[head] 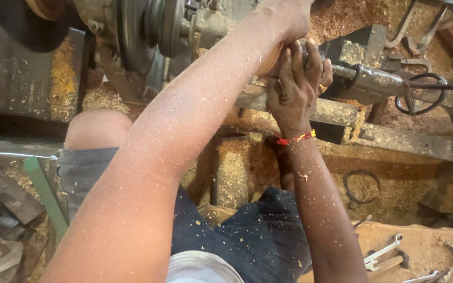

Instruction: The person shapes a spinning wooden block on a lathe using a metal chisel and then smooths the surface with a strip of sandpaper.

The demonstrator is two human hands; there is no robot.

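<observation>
I am at a wood lathe covered in sawdust. A pale, rounded wooden workpiece (267, 62) sits between the headstock chuck (153, 26) and the tailstock (373, 81); my hands hide most of it. My left hand (285, 18) reaches in from the lower left and closes over the top of the workpiece. From below, my right hand (295, 86), with a red thread band at the wrist, wraps its fingers up around the same piece. Wood dust speckles both forearms.
The tailstock's ring-shaped handwheel (420, 94) sticks out at the right. The steel lathe bed (394, 139) runs under my hands. Spanners (383, 254) lie on a wooden board at the lower right. A green bar (45, 194) and scrap metal sit at the left. My knees are below.
</observation>
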